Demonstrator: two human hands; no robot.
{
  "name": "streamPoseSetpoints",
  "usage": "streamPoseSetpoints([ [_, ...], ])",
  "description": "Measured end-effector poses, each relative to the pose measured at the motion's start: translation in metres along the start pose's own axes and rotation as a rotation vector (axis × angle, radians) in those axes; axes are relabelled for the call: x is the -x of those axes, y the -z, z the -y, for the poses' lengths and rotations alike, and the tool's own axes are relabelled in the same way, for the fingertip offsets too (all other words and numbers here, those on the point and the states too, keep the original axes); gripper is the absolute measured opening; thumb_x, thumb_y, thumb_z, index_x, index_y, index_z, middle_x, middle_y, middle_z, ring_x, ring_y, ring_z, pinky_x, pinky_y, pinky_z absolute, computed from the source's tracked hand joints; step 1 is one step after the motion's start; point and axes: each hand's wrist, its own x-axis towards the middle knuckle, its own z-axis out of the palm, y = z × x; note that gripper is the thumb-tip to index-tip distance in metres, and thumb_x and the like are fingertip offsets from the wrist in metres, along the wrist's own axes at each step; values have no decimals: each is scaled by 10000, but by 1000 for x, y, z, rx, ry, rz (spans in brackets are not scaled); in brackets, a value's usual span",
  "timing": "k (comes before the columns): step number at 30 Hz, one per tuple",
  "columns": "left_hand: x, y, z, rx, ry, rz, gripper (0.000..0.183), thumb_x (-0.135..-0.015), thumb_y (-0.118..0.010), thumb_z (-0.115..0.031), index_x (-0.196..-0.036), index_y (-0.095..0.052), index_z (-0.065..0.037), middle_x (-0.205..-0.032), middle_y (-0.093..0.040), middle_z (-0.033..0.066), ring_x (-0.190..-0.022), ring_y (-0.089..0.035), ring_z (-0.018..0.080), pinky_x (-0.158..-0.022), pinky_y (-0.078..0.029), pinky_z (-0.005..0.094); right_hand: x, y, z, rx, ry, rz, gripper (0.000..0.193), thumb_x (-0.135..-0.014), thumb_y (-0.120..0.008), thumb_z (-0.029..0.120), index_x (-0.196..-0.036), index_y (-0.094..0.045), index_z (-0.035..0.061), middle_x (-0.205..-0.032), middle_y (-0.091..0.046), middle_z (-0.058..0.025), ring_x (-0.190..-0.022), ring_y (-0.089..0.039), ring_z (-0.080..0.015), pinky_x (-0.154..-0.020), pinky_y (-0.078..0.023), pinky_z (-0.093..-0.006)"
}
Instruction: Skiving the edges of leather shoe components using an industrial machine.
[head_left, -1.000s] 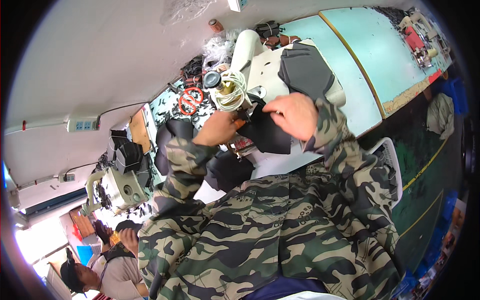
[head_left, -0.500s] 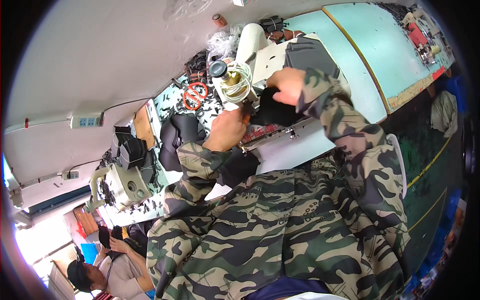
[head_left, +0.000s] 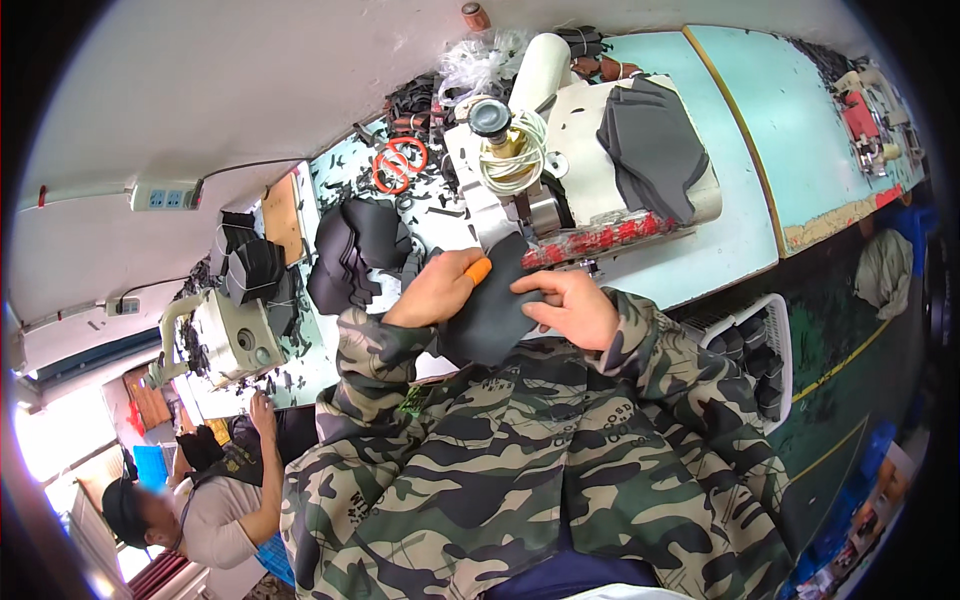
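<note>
At the front of the cream industrial machine [head_left: 588,190], dk-grey sheet piece [head_left: 490,325] held in both hands, upper corner up by machine head; contact there unclear. L hand [head_left: 434,290] pinches its L edge, orange finger cot [head_left: 479,270] on top, prob. for grip/protection. R hand [head_left: 572,303]: fingers bent, tips on piece's R side, prob. steadying it; can't tell if also gripping from below. Two-sided hold likely stops thin sheet flopping. Stack of dk-grey pieces [head_left: 655,145] sits on machine's flat bed, prob. for easy R reach; 2nd dark stack [head_left: 350,255] on bench [head_left: 742,200], L side. Orange-handled scissors [head_left: 400,165] lie amid scraps, prob. kept handy. White basket [head_left: 785,370] w/ dk pieces, R.
</note>
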Motion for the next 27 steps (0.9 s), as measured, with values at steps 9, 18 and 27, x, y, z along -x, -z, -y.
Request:
streamPoseSetpoints([
  [9,-55,31,-35,-242,-37,79,286,-898,-508,-252,-1046,-628,-37,-956,-643,224,-924,-606,394,-801,-472,445,9,5,8,5,131,-280,507,-872,-608,46,-1321,-390,-45,-1058,-615,-134,-830,-607,-116,-667,-487,-239],
  [18,-39,0,12,140,-62,-487,144,-899,-493,-133,-894,-581,-19,-593,-566,134,-498,-574,253,-498,-453,390,18,88,34,456,175,-317,183,-875,-610,87,-1027,-639,-12,-796,-633,-2,-712,-580,-104,-626,-503,-259],
  [27,8,-35,97,-661,58,-151,343,-738,-726,-352,-929,-612,-91,-890,-612,134,-790,-636,339,-638,-499,457,35,155,55,1563,574,-827,427,-712,-548,-64,-1106,-623,83,-1108,-624,-115,-1088,-548,-331,-946,-408,-403],
])
